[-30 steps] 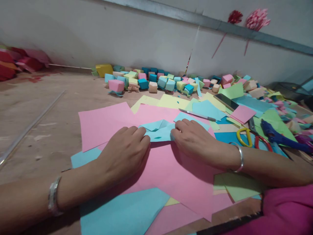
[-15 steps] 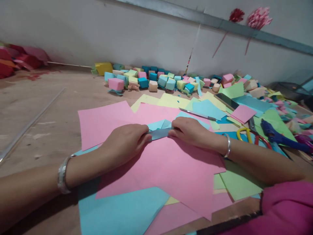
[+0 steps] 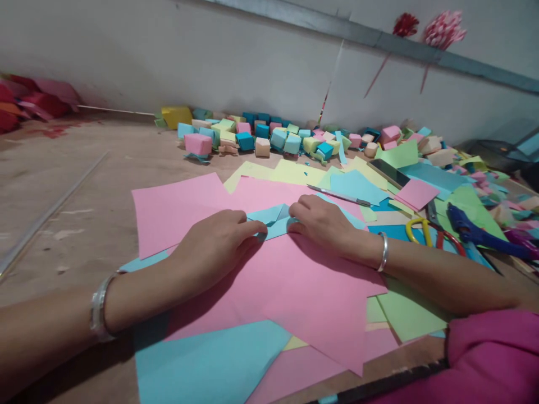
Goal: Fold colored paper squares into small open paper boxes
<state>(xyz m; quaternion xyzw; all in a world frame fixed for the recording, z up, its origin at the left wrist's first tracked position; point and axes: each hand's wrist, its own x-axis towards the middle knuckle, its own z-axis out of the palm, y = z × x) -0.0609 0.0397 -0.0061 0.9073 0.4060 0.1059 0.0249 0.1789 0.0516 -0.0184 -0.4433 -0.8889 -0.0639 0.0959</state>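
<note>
Between my two hands lies a folded piece of light blue paper [image 3: 275, 227], its layers creased into flaps. My left hand [image 3: 219, 238] pinches its left end, thumb along the near edge. At the right end, my right hand [image 3: 318, 224] grips the paper between thumb and curled fingers. Under both hands spreads a pink sheet [image 3: 269, 286]. A larger light blue sheet [image 3: 206, 365] lies nearer to me. Just beyond my right hand rests a grey pen or cutter [image 3: 339, 195]; its exact kind is unclear.
Small folded paper boxes [image 3: 261, 137] line the wall. At the right lie a phone [image 3: 388, 173], yellow- and red-handled scissors [image 3: 421, 230], a blue glue gun [image 3: 475, 230] and paper sheets. Red paper pieces [image 3: 37, 98] sit far left; paper flowers [image 3: 444, 29] hang above.
The folded blue paper has tilted from standing toward me to lying flatter, showing more of its face. My left thumb has stretched farther along its edge.
</note>
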